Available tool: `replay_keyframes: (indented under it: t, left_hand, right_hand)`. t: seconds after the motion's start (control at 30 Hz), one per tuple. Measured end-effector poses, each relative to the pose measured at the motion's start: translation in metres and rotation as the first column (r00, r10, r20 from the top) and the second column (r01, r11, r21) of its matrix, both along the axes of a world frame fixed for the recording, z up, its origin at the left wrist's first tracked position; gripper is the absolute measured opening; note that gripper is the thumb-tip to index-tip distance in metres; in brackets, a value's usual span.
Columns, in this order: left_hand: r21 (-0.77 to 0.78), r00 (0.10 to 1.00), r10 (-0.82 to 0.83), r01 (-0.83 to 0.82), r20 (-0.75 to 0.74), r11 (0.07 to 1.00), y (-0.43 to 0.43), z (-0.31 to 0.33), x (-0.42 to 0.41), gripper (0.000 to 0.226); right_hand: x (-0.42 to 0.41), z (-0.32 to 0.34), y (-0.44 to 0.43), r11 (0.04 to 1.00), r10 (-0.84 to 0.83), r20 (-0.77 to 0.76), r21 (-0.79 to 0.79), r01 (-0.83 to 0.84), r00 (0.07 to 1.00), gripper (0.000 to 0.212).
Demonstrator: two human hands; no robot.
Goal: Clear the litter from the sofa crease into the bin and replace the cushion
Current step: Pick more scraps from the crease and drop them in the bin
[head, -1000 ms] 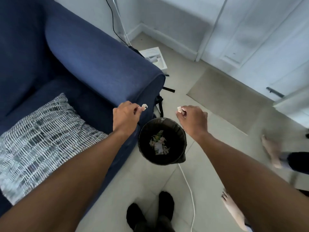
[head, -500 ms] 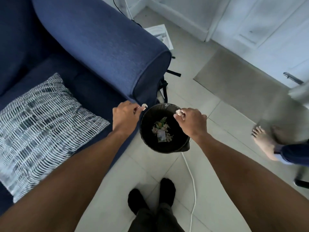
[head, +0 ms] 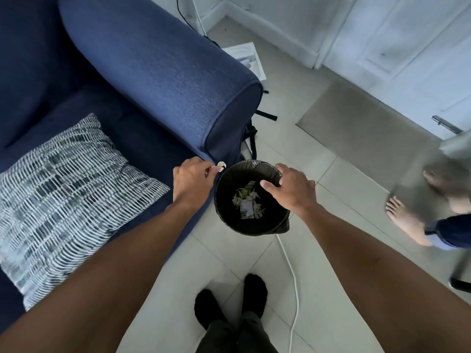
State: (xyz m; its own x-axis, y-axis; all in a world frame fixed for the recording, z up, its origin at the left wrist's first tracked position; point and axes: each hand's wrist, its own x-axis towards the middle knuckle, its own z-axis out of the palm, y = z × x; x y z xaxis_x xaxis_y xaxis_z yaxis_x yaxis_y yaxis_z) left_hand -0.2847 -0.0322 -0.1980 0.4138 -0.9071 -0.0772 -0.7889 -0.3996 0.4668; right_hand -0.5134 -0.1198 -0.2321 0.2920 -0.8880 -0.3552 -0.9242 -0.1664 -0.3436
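Note:
A small black bin [head: 224,215] stands on the floor by the blue sofa's armrest [head: 178,80], with scraps of litter [head: 247,202] at its bottom. My left hand [head: 192,182] hovers just left of the bin's rim, pinching a small white scrap [head: 220,165] between its fingertips. My right hand [head: 293,187] is over the bin's right rim with fingers spread and nothing in it. A grey-and-white patterned cushion [head: 66,192] lies on the sofa seat to the left.
Another person's bare feet [head: 407,215] are on the tiles at the right. A white cable [head: 293,276] runs along the floor past my black-socked feet [head: 229,299]. A beige mat [head: 362,118] lies before white doors, and papers [head: 249,59] and black straps [head: 251,138] sit behind the armrest.
My right hand has opened over the bin and the white scrap it pinched is gone from it. My left hand still holds its scrap. The view has tilted further down.

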Motion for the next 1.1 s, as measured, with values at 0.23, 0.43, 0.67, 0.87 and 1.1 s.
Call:
replay_keyframes:
  t: [0.23, 0.43, 0.67, 0.87, 1.1]
  left_hand:
    - [-0.022, 1.000, -0.008, 0.007, -0.013, 1.000, 0.003, -0.001, -0.007, 0.033]
    - [0.063, 0.998, -0.041, 0.038, 0.045, 0.997, 0.004, -0.006, -0.008, 0.078]
    - [0.038, 0.998, -0.031, 0.029, 0.058, 0.999, 0.006, -0.005, -0.002, 0.082]
    - [0.024, 0.998, -0.016, 0.014, 0.064, 1.000, 0.004, 0.000, 0.006, 0.080]
    - [0.019, 0.997, 0.006, -0.007, 0.077, 1.000, 0.007, 0.016, 0.024, 0.078]
  right_hand:
    - [-0.004, 0.006, 0.000, 1.000, -0.008, 0.012, -0.017, 0.008, 1.000, 0.067]
    - [-0.007, 0.009, 0.000, 1.000, -0.010, 0.030, -0.025, 0.011, 1.000, 0.068]
    - [-0.004, 0.012, -0.002, 0.999, -0.005, 0.012, -0.036, 0.005, 1.000, 0.069]
    - [0.002, 0.018, -0.007, 0.999, 0.011, 0.001, -0.044, -0.011, 1.000, 0.069]
    - [0.020, 0.037, -0.015, 0.991, 0.062, -0.011, -0.118, -0.063, 0.998, 0.075]
